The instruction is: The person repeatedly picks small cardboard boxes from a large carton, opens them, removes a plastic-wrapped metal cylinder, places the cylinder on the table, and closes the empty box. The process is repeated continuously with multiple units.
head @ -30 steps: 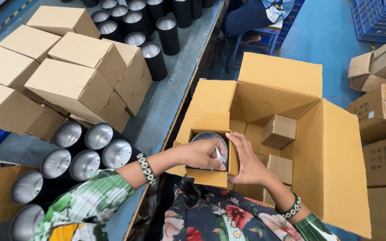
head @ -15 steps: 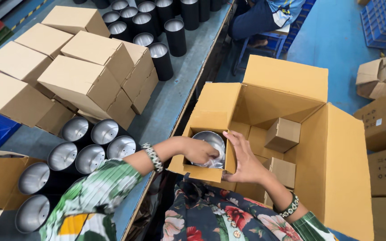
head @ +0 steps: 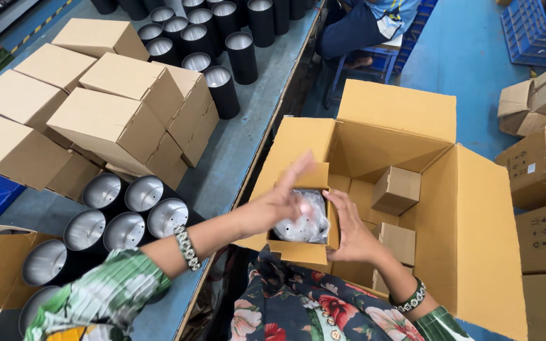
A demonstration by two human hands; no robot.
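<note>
So the small open carton now has clear plastic wrap bunched over the top of the metal cylinder inside, where a moment ago you could see its bare shiny rim. Looks like the padding step is done and the flaps come next, I'd guess. Left hand has lifted, fingers spread loose above the carton; right hand is open and flat against its side. All this sits over the big shipping box, beside the desk with black cylinders.
</note>
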